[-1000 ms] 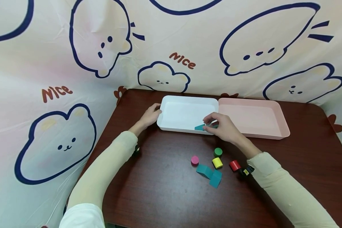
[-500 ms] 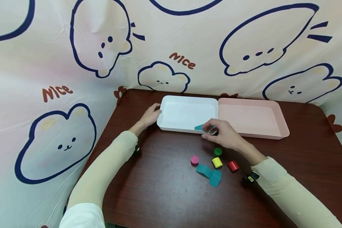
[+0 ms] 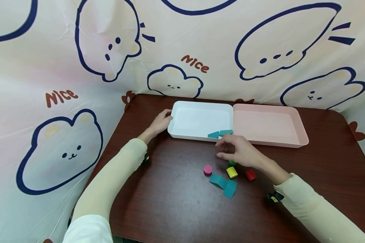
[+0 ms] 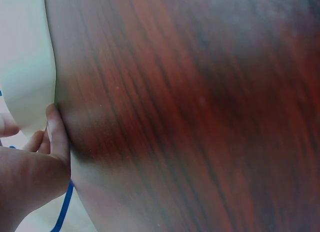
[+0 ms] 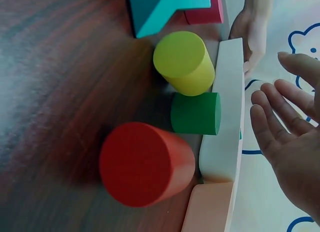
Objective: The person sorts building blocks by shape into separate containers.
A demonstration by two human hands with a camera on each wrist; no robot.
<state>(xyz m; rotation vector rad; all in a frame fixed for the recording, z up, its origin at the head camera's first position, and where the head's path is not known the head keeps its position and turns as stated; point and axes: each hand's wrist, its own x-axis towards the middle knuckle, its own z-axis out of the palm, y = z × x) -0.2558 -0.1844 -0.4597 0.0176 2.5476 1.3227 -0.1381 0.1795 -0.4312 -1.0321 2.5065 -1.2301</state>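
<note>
My left hand (image 3: 160, 122) rests against the left end of the white tray (image 3: 200, 138), its fingers fairly straight along the outer wall in the left wrist view. Over the table just in front of that tray, my right hand (image 3: 241, 150) hovers with loosely bent fingers and holds nothing. Two teal wedge-shaped blocks, one left (image 3: 213, 135) and one right (image 3: 225, 132), lie in the tray's near right corner. Below the right hand is a green cylinder (image 5: 196, 113), partly hidden in the head view. Close by are yellow (image 3: 232, 172), red (image 3: 250, 175) and pink (image 3: 208, 170) cylinders.
A pink tray (image 3: 304, 136) adjoins the white one on the right. Two more teal blocks, one angled (image 3: 218, 181) and one beside it (image 3: 230, 189), lie on the dark wooden table (image 3: 170, 202). A patterned curtain (image 3: 219, 40) hangs behind the table.
My right hand has let go of the right teal block, which now lies in the white tray, and has drawn back toward the cylinders. The left hand has stayed in place.
</note>
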